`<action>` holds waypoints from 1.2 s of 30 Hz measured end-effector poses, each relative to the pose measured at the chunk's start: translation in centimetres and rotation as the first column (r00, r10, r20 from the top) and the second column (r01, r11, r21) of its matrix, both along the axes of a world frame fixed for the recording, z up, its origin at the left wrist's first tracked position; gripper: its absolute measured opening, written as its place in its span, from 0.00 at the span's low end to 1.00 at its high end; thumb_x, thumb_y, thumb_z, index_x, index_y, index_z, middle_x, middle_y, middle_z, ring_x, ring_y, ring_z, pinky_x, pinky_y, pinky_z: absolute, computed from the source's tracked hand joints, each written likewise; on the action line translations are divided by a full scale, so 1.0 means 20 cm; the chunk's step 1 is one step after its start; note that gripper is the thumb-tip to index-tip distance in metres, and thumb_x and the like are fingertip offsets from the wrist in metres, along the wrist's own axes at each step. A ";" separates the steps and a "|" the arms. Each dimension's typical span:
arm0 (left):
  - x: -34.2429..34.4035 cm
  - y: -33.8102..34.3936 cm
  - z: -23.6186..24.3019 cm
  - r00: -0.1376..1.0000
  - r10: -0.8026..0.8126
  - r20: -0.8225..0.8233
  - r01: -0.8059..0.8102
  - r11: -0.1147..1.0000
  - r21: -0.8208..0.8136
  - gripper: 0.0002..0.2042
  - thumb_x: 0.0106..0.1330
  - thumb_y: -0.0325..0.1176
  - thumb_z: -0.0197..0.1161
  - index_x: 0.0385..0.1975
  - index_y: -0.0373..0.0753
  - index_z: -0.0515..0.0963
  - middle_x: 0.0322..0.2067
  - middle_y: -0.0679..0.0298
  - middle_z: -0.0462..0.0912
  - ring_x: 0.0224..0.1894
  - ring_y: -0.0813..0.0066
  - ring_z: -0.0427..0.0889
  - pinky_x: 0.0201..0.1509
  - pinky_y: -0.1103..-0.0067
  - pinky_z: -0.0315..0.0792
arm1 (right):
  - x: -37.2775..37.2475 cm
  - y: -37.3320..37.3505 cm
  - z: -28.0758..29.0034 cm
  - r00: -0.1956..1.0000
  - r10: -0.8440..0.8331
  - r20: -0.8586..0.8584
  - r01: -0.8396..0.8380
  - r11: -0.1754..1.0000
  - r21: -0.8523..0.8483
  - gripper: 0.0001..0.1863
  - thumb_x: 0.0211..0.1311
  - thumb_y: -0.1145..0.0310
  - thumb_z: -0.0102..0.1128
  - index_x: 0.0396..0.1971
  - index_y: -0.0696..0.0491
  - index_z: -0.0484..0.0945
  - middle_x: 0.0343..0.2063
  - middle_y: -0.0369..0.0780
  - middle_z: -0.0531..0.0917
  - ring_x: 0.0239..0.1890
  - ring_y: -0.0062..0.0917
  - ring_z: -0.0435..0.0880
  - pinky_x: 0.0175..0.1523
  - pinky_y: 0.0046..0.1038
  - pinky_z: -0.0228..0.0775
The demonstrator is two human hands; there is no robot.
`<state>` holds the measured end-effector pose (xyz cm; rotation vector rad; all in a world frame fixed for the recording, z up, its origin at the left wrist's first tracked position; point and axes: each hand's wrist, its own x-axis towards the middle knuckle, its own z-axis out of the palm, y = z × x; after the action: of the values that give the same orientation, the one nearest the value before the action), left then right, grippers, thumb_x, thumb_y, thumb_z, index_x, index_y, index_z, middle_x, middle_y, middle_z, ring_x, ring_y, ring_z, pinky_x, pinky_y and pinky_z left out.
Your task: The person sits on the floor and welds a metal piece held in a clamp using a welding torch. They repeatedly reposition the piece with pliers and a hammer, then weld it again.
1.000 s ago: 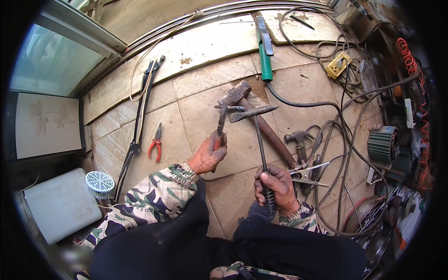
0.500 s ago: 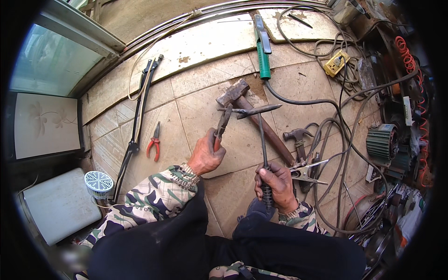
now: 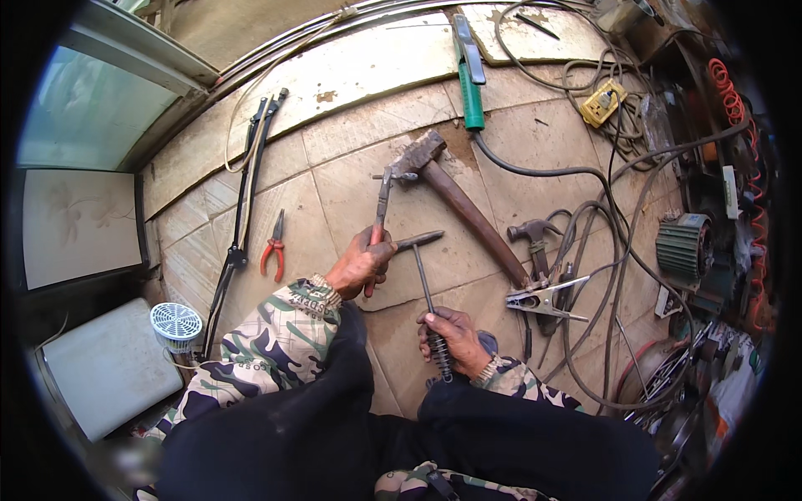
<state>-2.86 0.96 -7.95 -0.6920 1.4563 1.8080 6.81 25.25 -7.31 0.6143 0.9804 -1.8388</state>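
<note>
My left hand (image 3: 361,264) is closed round red-handled pliers (image 3: 383,203). Their jaws reach up to the sledgehammer (image 3: 469,213) and meet a small metal piece (image 3: 406,176) beside its head. In my right hand (image 3: 461,341) is a chipping hammer (image 3: 428,239), gripped by its coiled-spring handle. The chipping hammer's pointed head lies just right of my left fingers, apart from the sledgehammer, and its left end is partly hidden by that hand. On the tiles to the left rest red-handled needle-nose pliers (image 3: 273,245).
A green welding electrode holder (image 3: 471,100) lies ahead with its black cable. A claw hammer (image 3: 535,242) and a metal earth clamp (image 3: 547,301) lie right of the sledgehammer among looped cables. A folded black stand (image 3: 237,260) stretches along the left. A green motor (image 3: 683,247) sits far right.
My right hand has drawn the chipping hammer down and left, away from the sledgehammer head. The left hand's pliers have shifted slightly left, and the small metal piece now shows at their jaws.
</note>
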 end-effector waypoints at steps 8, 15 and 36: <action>0.00 0.02 0.11 0.987 -0.121 -0.107 0.094 0.968 -0.231 0.24 0.57 0.34 0.66 0.52 0.37 0.66 0.29 0.68 0.71 0.20 0.79 0.71 0.15 0.81 0.62 | 0.06 0.00 0.00 0.206 0.856 -0.474 -0.095 0.500 0.861 0.13 0.67 0.62 0.64 0.40 0.59 0.79 0.31 0.47 0.82 0.30 0.41 0.84 0.35 0.38 0.78; 0.05 -0.03 0.08 0.981 -0.047 -0.189 0.011 0.982 -0.186 0.18 0.61 0.35 0.61 0.48 0.36 0.69 0.24 0.67 0.69 0.19 0.79 0.68 0.17 0.77 0.62 | -0.23 0.49 0.32 0.102 0.994 0.050 0.477 -0.093 0.874 0.31 0.52 0.71 0.64 0.59 0.63 0.73 0.61 0.55 0.74 0.67 0.51 0.71 0.70 0.52 0.62; 0.13 0.14 0.19 0.891 -0.330 -0.312 0.056 0.762 -0.646 0.13 0.61 0.34 0.62 0.37 0.30 0.71 0.27 0.43 0.79 0.33 0.43 0.82 0.41 0.60 0.74 | -0.45 0.29 0.39 0.373 0.866 -0.334 0.038 0.345 0.938 0.22 0.49 0.62 0.71 0.39 0.64 0.81 0.29 0.56 0.85 0.33 0.50 0.88 0.42 0.41 0.80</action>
<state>-0.33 3.77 -4.23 -0.4363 2.3772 1.3285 -2.28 30.97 0.41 -0.2191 2.5380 -0.7835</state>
